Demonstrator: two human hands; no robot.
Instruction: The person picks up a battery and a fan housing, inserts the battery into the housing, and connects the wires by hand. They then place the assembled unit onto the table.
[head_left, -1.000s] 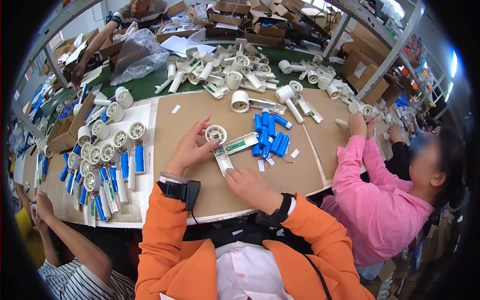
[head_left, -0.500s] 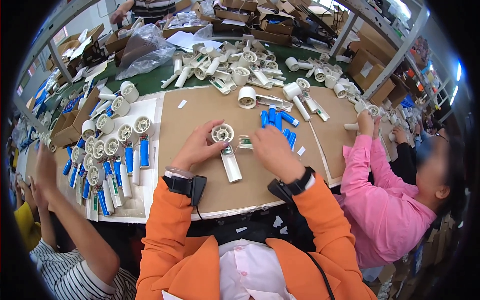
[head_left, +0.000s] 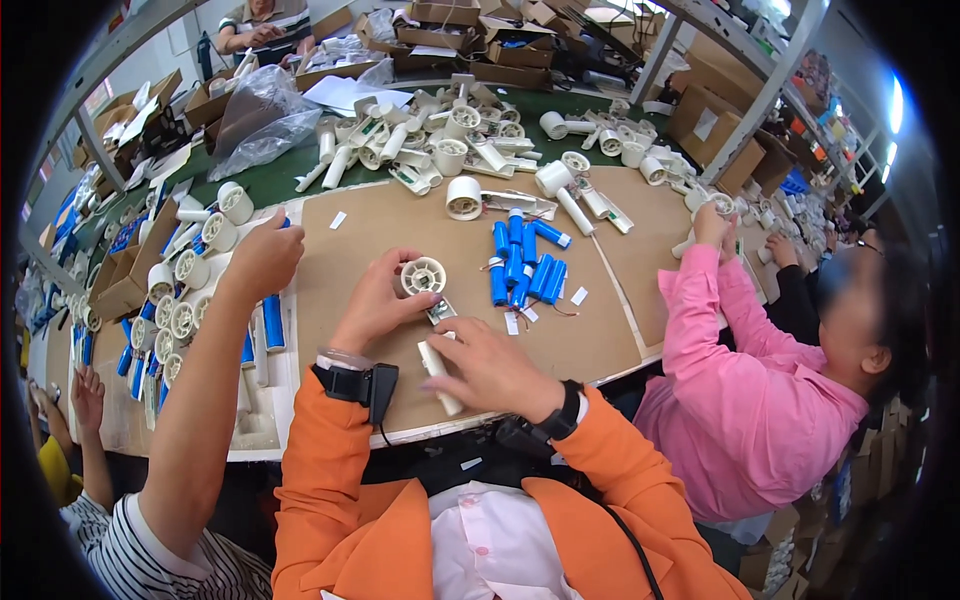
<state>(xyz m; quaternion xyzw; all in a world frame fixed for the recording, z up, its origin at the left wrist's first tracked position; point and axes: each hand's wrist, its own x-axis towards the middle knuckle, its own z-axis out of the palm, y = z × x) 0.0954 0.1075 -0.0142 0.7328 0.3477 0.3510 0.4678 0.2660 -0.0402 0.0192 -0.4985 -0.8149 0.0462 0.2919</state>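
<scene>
A white handheld fan body (head_left: 424, 275), with a round spoked head and a long handle, is between my hands over the brown board. My left hand (head_left: 380, 302) is closed around its head, the thumb at the small green circuit board (head_left: 440, 311) where head and handle meet. Lower down, my right hand (head_left: 492, 368) has its fingers and thumb on either side of the white handle (head_left: 438, 374), partly covering it. Several blue battery cells (head_left: 515, 268) lie in a cluster beyond my right hand. Behind them stands another white fan head (head_left: 464, 198).
A co-worker's fist (head_left: 268, 258) reaches over the white board at left, among fan bodies with blue cells. A heap of white fan parts (head_left: 440, 130) covers the green table at the back. A co-worker in a pink sleeve (head_left: 690, 300) works at right. Small white slips (head_left: 579, 296) lie about.
My right hand has come from near the battery cells down and left onto the handle. The left co-worker's arm has swung in over the white board. The view has shifted slightly.
</scene>
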